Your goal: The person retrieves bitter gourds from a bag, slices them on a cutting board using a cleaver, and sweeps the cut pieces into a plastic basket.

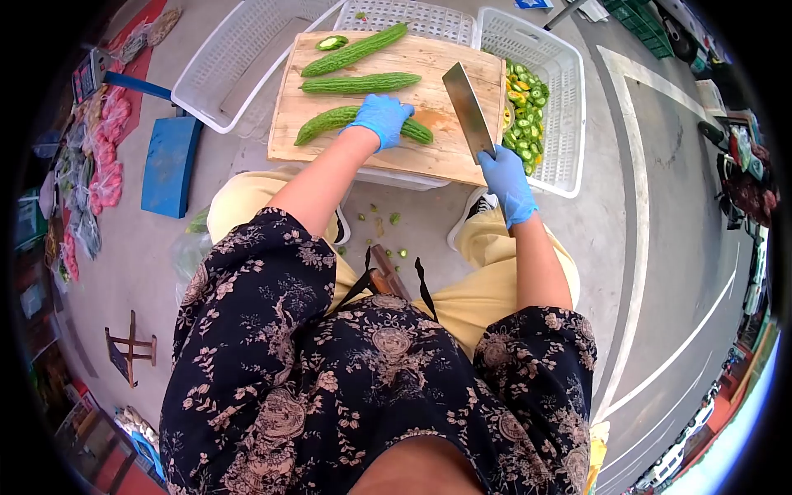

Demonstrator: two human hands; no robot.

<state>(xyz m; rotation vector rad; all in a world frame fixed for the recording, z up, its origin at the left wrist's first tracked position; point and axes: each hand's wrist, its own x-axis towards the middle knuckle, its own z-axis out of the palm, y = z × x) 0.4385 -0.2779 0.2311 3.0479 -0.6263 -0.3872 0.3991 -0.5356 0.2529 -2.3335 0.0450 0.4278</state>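
Observation:
My left hand (380,120), in a blue glove, is closed over the middle of the nearest green gourd (326,124), which lies on the wooden board (289,124). My right hand (507,183), gloved too, grips the handle of a cleaver (468,109). Its wide blade points up and to the left above the board's right part. Beyond my left hand lie a second gourd (360,83) and a third, slanted gourd (355,50). A short cut piece (332,43) sits near the board's far left corner.
At the right, a white crate (569,115) holds many cut gourd pieces (525,120). Another white crate (216,62) stands left of the board, a third (412,18) behind it. Green scraps (394,218) lie on the floor; a blue scale platform (171,165) is at the left.

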